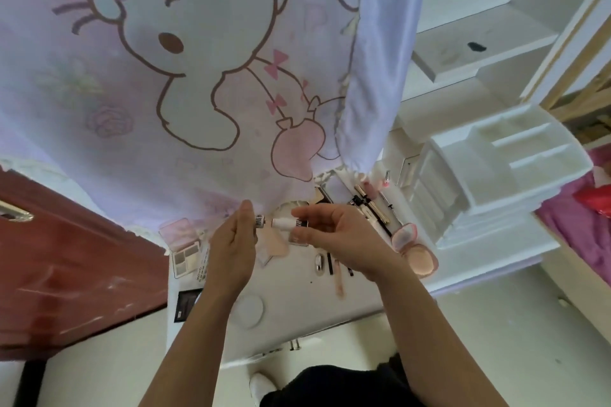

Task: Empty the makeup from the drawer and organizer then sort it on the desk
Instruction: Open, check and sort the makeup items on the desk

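Note:
Above the white desk point(330, 307) my left hand point(233, 251) pinches a small cap point(259, 221) with printed letters. My right hand point(334, 235) grips the white makeup tube point(284, 223) that the cap came from; a small gap separates the two parts. Makeup lies spread on the desk: an eyeshadow palette point(186, 259) at the left, a black compact point(186, 304), a round white case point(249, 311), a pink open powder compact point(415, 251), and several pencils and tubes point(370, 205) at the back. The white organizer point(489, 182) stands at the right, its top compartments bare.
A cartoon-print curtain point(165, 76) hangs over the back of the desk and touches the items there. A dark red door point(72, 274) is at the left. White shelves point(479, 43) rise behind the organizer. A pink bedspread point(578, 228) lies at the far right.

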`<action>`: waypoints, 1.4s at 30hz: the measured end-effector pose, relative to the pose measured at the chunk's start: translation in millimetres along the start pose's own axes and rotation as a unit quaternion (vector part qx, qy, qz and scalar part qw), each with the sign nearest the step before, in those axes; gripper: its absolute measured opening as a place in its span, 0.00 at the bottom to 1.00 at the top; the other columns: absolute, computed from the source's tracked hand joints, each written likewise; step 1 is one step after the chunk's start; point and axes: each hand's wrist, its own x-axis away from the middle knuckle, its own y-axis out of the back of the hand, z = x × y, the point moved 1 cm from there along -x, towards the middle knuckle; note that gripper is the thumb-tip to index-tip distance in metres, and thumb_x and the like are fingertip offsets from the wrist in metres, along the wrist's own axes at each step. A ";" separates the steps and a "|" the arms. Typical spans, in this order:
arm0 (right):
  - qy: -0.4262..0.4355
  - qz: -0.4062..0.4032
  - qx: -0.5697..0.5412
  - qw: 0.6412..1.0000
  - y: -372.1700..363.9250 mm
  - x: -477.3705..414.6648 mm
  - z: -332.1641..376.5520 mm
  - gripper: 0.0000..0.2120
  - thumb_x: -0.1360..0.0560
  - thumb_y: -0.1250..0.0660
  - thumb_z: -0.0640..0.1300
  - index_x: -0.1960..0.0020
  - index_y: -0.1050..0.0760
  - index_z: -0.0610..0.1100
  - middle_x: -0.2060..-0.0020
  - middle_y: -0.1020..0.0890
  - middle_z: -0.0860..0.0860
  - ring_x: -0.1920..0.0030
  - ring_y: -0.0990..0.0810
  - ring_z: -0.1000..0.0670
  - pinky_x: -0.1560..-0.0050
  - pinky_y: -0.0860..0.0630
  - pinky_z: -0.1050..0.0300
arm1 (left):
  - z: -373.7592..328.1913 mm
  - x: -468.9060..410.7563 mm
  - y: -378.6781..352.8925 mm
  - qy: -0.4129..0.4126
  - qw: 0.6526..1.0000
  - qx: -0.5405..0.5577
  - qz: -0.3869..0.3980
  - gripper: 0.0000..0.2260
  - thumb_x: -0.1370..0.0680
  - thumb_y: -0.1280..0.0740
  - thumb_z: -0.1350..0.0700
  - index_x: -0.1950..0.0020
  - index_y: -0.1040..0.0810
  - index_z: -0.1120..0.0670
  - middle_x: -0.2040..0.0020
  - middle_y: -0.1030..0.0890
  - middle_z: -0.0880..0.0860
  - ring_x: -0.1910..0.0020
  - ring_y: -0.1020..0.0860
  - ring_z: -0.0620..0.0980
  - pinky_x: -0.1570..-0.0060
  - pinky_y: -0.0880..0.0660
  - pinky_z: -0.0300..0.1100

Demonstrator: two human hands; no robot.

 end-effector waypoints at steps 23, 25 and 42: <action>-0.137 -0.164 0.057 0.975 -46.8 -59.3 -114.5 0.11 0.27 0.24 0.41 0.46 0.17 0.50 0.56 0.13 0.55 0.53 0.16 0.60 0.47 0.20 0.63 | 110.4 -73.8 -50.8 0.335 0.886 0.254 0.194 0.07 0.23 0.28 0.58 0.47 0.16 0.59 0.54 0.16 0.54 0.60 0.23 0.46 0.63 0.30 0.39; -0.146 -0.169 0.082 0.971 -37.8 -67.4 -127.3 0.12 0.26 0.25 0.41 0.44 0.17 0.50 0.55 0.14 0.56 0.53 0.16 0.60 0.47 0.19 0.61 | 114.5 -80.3 -68.0 0.348 0.878 0.264 0.196 0.08 0.24 0.28 0.61 0.46 0.18 0.61 0.55 0.17 0.55 0.60 0.22 0.46 0.62 0.28 0.39; -0.229 -0.201 0.116 0.945 5.9 -68.4 -181.5 0.12 0.24 0.28 0.50 0.42 0.21 0.52 0.53 0.17 0.57 0.54 0.18 0.59 0.61 0.28 0.73 | 146.7 -168.6 -155.6 0.296 0.948 -0.013 0.114 0.15 0.31 0.21 0.55 0.60 0.28 0.53 0.57 0.17 0.56 0.62 0.18 0.51 0.62 0.20 0.43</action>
